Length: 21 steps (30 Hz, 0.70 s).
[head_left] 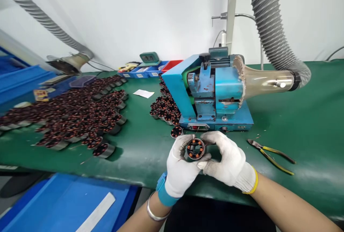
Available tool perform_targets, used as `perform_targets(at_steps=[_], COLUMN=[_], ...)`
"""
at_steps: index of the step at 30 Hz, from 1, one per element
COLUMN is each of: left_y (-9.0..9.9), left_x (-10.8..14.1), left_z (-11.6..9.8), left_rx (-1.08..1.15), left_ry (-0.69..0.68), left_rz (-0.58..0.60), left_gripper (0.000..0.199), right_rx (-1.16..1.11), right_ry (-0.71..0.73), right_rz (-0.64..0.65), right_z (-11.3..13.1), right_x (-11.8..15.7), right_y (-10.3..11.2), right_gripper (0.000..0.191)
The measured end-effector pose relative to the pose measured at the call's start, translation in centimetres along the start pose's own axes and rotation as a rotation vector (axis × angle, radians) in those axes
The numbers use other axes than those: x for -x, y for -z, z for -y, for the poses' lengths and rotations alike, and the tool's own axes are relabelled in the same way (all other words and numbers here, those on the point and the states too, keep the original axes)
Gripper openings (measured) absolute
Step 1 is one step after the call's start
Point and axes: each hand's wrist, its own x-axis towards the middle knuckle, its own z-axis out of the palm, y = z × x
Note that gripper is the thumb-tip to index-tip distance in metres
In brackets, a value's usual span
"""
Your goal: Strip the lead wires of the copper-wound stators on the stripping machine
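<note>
A round motor stator (190, 148), a metal ring with copper windings inside, is held up in front of me with its open end facing the camera. My left hand (180, 164), in a white glove with a blue wristband, is wrapped round its left side. From the right, my right hand (225, 156), in a white glove with a yellow cuff, curls its thumb and fingers toward the ring's right edge. The thumbs meet below the ring. Just behind the hands stands a blue belt-driven machine (228, 81), with a single stator (176, 132) by its front left corner.
Many stators (80, 117) crowd the left of the green table (145, 153); more sit beside the machine. Diagonal cutters (264, 149) lie right. A funnel hood (266, 80) on a grey hose (271, 20) adjoins the machine. Blue bins (153, 71) stand behind; a blue tray (67, 196) is lower left.
</note>
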Motion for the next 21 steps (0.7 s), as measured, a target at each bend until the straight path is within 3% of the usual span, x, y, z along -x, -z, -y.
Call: perform_targets(at_steps=[4,8,10,12,14,16,19,21], left_y=[4.0,11.5,14.9,16.7,16.1,13.6,8.9,6.5], left_x=[0.0,-1.6,-2.8,-3.7,-4.3,-4.5,-5.4,-6.4], left_z=[1.2,3.9,4.6,4.7,4.4,3.7,2.9,2.8], left_rx=[-0.344,-0.868,-1.103,-1.233,-1.203,-1.079,-0.962,-0.931], left_ry=[0.157,0.153,0.15,0.051,-0.089,-0.098,0.11,0.157], left_rz=[-0.088,-0.189,-0.322,-0.521,-0.566,-0.354,0.066,0.152], left_gripper=[0.053,0.056,0.071,0.087,0.082,0.068,0.072,0.07], right_rx=[0.095,0.172,0.196,0.209,0.209,0.198,0.191,0.204], right_ry=[-0.043,-0.03,0.035,0.089,0.097,0.067,-0.006,-0.056], right_rz=[-0.018,-0.053,-0.05,-0.05,-0.049,-0.045,-0.044,-0.047], right_z=[-0.4,-0.8,-0.8,-0.8,-1.0,-1.2,-1.9,-2.3], right_x=[-0.1,-0.2,-0.2,-0.2,-0.2,-0.2,-0.3,-0.4], right_y=[0.5,0.7,0.5,0.2,0.0,-0.1,0.1,0.2], right_gripper=[0.045,0.039,0.037,0.036,0.037,0.038,0.041,0.042])
